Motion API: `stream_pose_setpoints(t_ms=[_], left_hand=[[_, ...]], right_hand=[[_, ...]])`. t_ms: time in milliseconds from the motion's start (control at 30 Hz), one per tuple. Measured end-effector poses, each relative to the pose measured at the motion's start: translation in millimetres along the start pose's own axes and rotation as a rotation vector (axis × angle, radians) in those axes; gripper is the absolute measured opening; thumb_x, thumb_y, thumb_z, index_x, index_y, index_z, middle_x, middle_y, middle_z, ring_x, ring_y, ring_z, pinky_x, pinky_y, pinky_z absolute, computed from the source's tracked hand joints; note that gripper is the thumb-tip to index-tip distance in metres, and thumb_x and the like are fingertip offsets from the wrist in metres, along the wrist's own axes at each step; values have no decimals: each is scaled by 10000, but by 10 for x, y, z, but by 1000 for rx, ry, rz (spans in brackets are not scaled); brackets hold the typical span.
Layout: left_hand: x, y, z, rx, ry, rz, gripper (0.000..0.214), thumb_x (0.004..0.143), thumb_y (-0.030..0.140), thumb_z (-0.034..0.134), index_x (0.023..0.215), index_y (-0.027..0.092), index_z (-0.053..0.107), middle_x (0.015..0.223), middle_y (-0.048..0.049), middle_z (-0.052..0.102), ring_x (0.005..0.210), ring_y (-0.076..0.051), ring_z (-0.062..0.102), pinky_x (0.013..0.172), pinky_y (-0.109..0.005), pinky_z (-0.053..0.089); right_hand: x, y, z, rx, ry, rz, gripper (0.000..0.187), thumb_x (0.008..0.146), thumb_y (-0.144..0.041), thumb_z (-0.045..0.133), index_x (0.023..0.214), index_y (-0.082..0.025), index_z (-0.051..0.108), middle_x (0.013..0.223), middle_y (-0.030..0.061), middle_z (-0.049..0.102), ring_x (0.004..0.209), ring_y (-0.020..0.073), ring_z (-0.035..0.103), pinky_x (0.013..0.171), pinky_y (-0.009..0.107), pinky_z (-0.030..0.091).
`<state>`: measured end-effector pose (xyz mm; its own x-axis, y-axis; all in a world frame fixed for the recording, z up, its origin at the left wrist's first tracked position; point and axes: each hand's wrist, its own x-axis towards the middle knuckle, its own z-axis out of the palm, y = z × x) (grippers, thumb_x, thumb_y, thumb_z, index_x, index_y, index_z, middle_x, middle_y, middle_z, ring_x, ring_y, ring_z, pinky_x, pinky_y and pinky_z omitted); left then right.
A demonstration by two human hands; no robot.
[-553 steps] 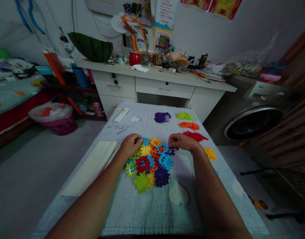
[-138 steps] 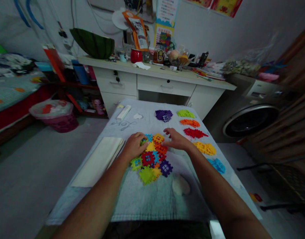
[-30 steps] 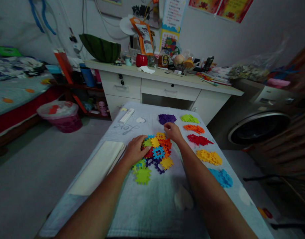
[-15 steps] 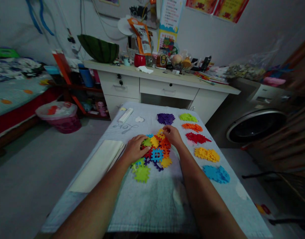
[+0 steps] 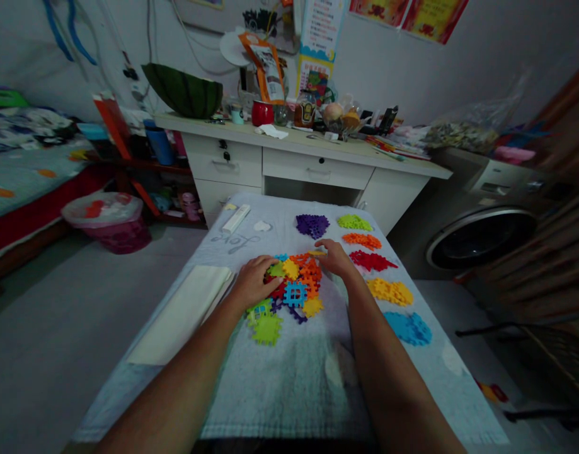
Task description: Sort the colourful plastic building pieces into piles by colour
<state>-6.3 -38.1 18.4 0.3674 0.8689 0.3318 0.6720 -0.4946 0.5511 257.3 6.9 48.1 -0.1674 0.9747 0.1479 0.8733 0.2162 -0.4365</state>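
A mixed pile of plastic interlocking building pieces lies mid-table, in red, orange, blue, yellow, green and purple. My left hand rests on the left side of this pile, fingers stretched out and thumb apart. Just beyond the pile's right edge, my right hand pinches a yellow building piece, seen edge-on. A green piece lies at the near end of the pile. Sorted heaps flank it: purple, green, orange, red, yellow and blue.
A folded cream cloth lies along the table's left side. A white box sits at the far left corner. Behind the table stands a white desk crowded with items; a washing machine is on the right.
My right hand has lifted the yellow piece off the pile and moved slightly right with it. The piece has turned from face-on to edge-on. My left hand stays on the pile.
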Motion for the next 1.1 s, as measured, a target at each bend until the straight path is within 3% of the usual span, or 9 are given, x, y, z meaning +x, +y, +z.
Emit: stream_pose_setpoints(t_ms=[100, 267, 367, 467, 567, 833, 967, 1100], left_hand=[[0, -8, 7, 2, 5, 5, 394, 801, 404, 605, 1151, 225, 616, 1185, -82, 627, 1095, -269, 580, 969, -417, 445], [-1, -29, 22, 10, -4, 12, 402, 815, 419, 590, 1161, 215, 605, 1210, -86, 618, 1112, -271, 572, 972, -417, 441], [-1, -47, 33, 19, -8, 32, 406, 828, 427, 571, 1168, 206, 598, 1211, -84, 618, 1122, -269, 567, 976, -417, 441], [3, -70, 47, 24, 0, 40, 405, 831, 438, 563, 1165, 212, 598, 1207, -76, 620, 1115, -265, 571, 976, -416, 443], [8, -88, 58, 26, 2, 45, 406, 833, 446, 556, 1165, 215, 597, 1210, -74, 619, 1113, -266, 571, 978, -418, 442], [17, -88, 58, 37, -6, 58, 399, 842, 447, 548, 1157, 206, 589, 1190, -81, 620, 1095, -262, 578, 967, -414, 450], [24, -104, 69, 37, -2, 67, 412, 846, 474, 534, 1149, 201, 590, 1187, -92, 619, 1097, -268, 581, 966, -417, 451], [23, -115, 78, 24, -1, 74, 420, 850, 488, 526, 1157, 206, 581, 1193, -93, 616, 1111, -268, 574, 972, -427, 448]], right_hand=[[-22, -10, -50, -39, -117, 12, 406, 748, -79, 582, 1138, -182, 632, 1169, 99, 664, 1054, 231, 598, 956, 374, 431], [-13, -7, -65, -66, -230, 24, 404, 741, -107, 597, 1135, -190, 639, 1152, 76, 670, 1009, 219, 610, 900, 329, 459], [-20, -7, -62, -108, -212, 18, 369, 743, -128, 626, 1109, -173, 641, 1143, 87, 659, 1009, 210, 600, 896, 314, 454], [-98, 10, -124, -129, -112, 30, 384, 751, -168, 662, 1132, -143, 624, 1147, 119, 642, 1030, 221, 586, 917, 337, 450], [-269, 96, -307, -111, -32, 11, 423, 767, -183, 677, 1180, -140, 600, 1183, 133, 625, 1070, 228, 578, 956, 362, 440], [-982, 700, -959, -224, -61, 123, 460, 750, -139, 683, 1203, -180, 617, 1263, 115, 629, 1190, 262, 566, 1048, 412, 403], [-1273, 946, -1110, -250, -62, 219, 458, 754, -135, 671, 1207, -183, 624, 1281, 118, 625, 1196, 274, 576, 1049, 422, 417], [-1421, 1005, -1165, -263, -94, 264, 464, 760, -136, 662, 1221, -169, 617, 1285, 128, 623, 1199, 282, 577, 1041, 426, 431]])
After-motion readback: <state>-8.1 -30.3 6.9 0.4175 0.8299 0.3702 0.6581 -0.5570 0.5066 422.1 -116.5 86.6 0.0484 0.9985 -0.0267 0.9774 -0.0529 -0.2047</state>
